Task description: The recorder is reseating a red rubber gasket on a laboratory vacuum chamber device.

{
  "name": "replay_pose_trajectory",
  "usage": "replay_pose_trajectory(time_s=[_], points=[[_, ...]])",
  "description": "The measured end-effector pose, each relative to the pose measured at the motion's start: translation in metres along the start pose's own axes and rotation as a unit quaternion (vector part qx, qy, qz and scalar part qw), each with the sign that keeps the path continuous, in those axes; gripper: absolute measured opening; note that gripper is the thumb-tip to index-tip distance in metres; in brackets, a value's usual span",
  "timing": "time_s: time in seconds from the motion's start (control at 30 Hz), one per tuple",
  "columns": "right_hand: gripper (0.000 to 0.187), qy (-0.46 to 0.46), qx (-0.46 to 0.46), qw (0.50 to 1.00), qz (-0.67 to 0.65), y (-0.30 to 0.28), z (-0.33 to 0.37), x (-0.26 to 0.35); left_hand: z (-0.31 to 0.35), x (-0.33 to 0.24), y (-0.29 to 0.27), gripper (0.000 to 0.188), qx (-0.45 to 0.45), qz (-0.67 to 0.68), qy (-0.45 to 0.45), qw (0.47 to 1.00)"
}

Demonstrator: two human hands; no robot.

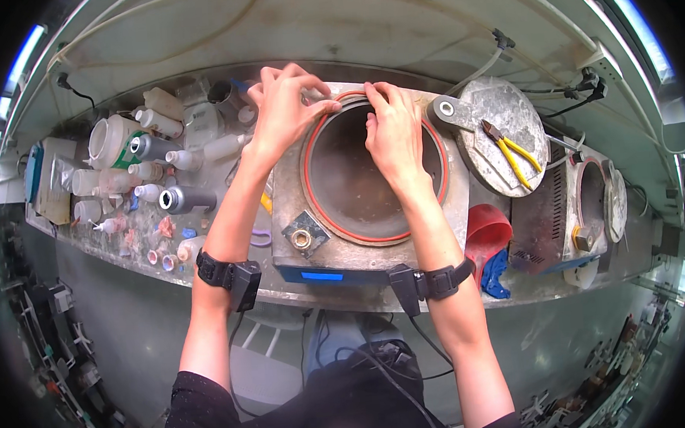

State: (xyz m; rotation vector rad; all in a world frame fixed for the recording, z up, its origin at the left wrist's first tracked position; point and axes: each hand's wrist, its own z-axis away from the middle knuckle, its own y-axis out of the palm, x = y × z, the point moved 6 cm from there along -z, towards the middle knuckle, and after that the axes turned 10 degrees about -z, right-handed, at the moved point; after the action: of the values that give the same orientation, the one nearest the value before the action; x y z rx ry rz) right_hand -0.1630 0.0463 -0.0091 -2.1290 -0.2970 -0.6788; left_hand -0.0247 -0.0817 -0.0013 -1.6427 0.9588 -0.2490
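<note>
A round metal chamber (355, 167) is set in a box-shaped machine (453, 181), its lip lined by an orange-red sealing ring (307, 186). At the far left of that rim, my left hand (279, 113) is raised with curled fingers, a gap between thumb and forefinger. Its thumb tip lies by the ring. My right hand (395, 137) reaches over the chamber's far right, fingers stretched onto the far rim and partly covering the ring. I see nothing held in either hand. A square metal plate with a brass-coloured fitting (302, 238) sits at the machine's near left corner.
Right of the chamber, yellow-handled pliers (514, 155) rest on a swung-aside round lid (480, 102). A red scoop-like container (489, 226) and blue glove-like item (496, 274) lie beside a second machine (544, 211). Several bottles (191, 199) crowd the bench's left.
</note>
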Motion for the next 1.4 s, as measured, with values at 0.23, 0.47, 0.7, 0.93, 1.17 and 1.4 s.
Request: replay_pose_trajectory(time_s=[0.23, 0.47, 0.7, 0.93, 1.17, 1.4], points=[[0.048, 0.007, 0.001, 1.000, -0.002, 0.006, 0.005, 0.002, 0.018, -0.022, 0.002, 0.017, -0.077, 0.020, 0.100, 0.992], [0.046, 0.007, -0.004, 1.000, 0.000, 0.004, 0.005, 0.001, 0.025, -0.026, 0.001, 0.019, -0.050, 0.016, 0.142, 0.988], [0.042, 0.005, -0.006, 1.000, -0.001, 0.011, 0.002, 0.007, 0.022, -0.022, 0.000, 0.029, -0.019, 0.030, 0.163, 0.986], [0.035, -0.028, 0.035, 0.998, -0.035, 0.013, -0.005, 0.004, 0.023, -0.022, 0.003, 0.032, -0.043, 0.028, 0.145, 0.988], [0.028, -0.017, 0.019, 0.998, -0.050, 0.009, -0.005, -0.001, 0.027, -0.025, 0.004, 0.029, -0.069, 0.022, 0.130, 0.989], [0.032, -0.052, -0.014, 0.998, -0.038, 0.010, 0.003, 0.003, 0.029, -0.027, 0.003, 0.030, -0.080, 0.003, 0.128, 0.989]])
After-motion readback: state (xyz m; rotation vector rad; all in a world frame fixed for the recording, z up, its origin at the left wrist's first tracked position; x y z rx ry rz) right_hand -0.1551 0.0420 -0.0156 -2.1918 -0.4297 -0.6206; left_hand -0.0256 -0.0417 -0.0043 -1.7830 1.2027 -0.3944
